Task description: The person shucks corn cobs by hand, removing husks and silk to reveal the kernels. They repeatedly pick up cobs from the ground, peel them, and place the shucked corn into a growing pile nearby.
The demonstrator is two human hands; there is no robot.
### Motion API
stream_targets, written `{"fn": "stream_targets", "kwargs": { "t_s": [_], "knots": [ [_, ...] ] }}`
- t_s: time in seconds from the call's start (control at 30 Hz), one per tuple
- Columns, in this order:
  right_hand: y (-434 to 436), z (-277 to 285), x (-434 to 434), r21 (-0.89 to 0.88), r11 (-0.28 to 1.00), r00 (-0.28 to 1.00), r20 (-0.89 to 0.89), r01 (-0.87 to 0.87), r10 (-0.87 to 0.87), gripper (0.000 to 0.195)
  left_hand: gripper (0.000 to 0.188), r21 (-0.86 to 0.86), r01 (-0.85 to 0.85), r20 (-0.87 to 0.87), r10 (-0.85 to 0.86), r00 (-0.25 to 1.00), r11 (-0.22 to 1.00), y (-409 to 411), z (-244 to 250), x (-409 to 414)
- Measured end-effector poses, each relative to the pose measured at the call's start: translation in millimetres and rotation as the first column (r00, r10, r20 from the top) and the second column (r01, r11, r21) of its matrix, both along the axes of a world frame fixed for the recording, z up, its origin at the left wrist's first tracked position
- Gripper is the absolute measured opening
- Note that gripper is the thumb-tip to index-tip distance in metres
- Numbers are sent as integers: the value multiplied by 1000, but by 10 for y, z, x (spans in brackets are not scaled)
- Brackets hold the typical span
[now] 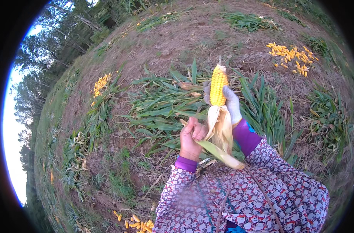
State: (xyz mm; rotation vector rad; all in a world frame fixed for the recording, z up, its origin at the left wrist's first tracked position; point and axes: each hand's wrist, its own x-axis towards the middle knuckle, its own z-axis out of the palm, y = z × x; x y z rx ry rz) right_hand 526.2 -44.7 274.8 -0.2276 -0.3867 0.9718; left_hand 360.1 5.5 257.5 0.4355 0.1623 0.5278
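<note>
An ear of yellow corn (218, 84) stands upright in my right hand (232, 100), which wears a pale knitted glove. The kernels are bare to the whitish tip. Dry, pale husk leaves (219, 125) hang folded down from the base of the ear. My left hand (192, 137), ungloved, is curled into a fist around a strip of greenish husk (222, 154). The strip's wide, pale end lies near my patterned smock, below the hanging husk. Whether the strip still joins the ear cannot be seen clearly.
Cut green corn stalks (162, 104) lie on the ground just beyond my hands. Husked ears are piled at the far right (293, 56), at the left (101, 84) and near my lower left (140, 225). More stalks (328, 119) lie at the right; trees (57, 38) stand at the field's edge.
</note>
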Motion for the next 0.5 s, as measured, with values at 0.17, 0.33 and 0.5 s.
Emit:
{"fn": "stream_targets", "kwargs": {
  "t_s": [0.17,0.33,0.5],
  "knots": [
    [-120,61,-78,-73,994,996,4,-84,85,56,22,-38,-104,-137,97,986,994,108,-169,55],
    [-208,156,-148,-195,976,994,-33,94,-103,47,10,99,-87,-252,109,962,991,130,-293,114],
    [-299,-117,78,-266,963,949,310,29,57,51,38,495,-71,-447,324,834,866,377,15,94]
  ]
}}
